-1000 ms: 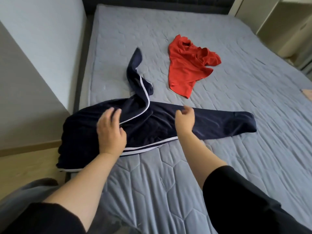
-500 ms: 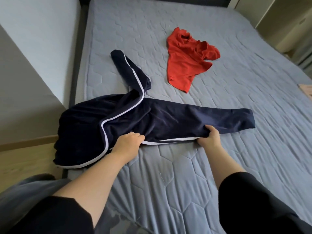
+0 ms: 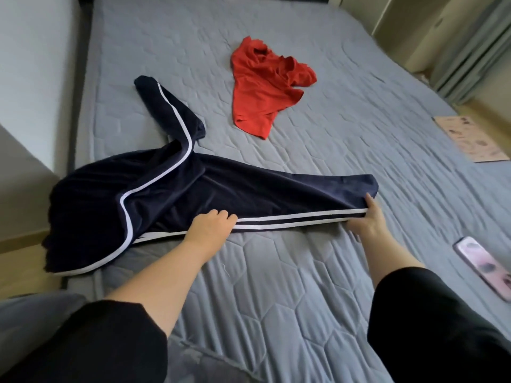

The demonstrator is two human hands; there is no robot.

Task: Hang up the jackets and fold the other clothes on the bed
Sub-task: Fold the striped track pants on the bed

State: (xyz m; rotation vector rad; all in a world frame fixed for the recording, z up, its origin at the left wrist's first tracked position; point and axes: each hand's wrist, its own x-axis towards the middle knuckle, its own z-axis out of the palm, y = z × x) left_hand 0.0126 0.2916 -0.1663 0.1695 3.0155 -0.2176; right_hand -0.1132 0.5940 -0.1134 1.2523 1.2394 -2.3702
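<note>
Gripping the striped edge of the navy trousers (image 3: 249, 189): left hand (image 3: 211, 225) mid-leg, right hand (image 3: 365, 221) at the cuff, arms outstretched.

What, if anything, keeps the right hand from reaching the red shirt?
Little, probably yes: the right hand grips the navy trousers at the leg end and must let go first. Past that leg, only bare bed lies before the red shirt.

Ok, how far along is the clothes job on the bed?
Nothing looks folded or hung yet. Both hands hold the navy pants by the striped edge, left hand mid-leg, right hand near the cuff. To do: folding them, then the crumpled red shirt.
</note>
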